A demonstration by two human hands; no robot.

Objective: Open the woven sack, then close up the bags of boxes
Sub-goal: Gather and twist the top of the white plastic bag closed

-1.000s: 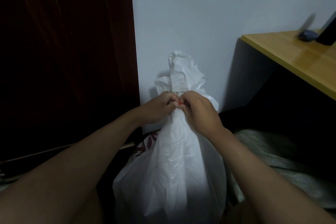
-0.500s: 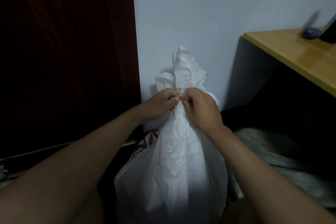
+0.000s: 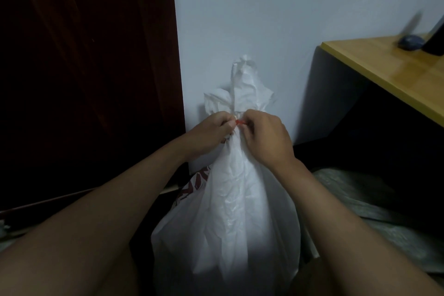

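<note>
- The fingers [image 3: 231, 125] of the left hand [image 3: 211, 133] are curled in and pinch a small red tie [image 3: 241, 122] at the neck of the bag.
- The fingers [image 3: 249, 125] of the right hand [image 3: 266, 137] are bent too and pinch the other end of the red tie. The two hands almost touch.
- The red tie sits right where the bag is squeezed thin. How it goes around the neck is hidden by the fingers.
- The white plastic bag [image 3: 230, 218] stands upright in the middle, between the two arms. It is full and round at the bottom.
- Above the hands, the loose top of the bag [image 3: 242, 89] sticks up in a crumpled bunch.
- Something with red marks [image 3: 197, 182] peeks out just behind the bag on the left. What it is cannot be told.
- A grey woven sack [image 3: 360, 199] lies flat on the floor to the right of the bag.
- A pale wall [image 3: 264, 19] is behind the bag, and the bag is close to it.
- A dark red door [image 3: 84, 67] is on the left.
- A yellow wooden table [image 3: 384, 72] is on the right, with a small dark blue thing [image 3: 411, 42] on it.
</note>
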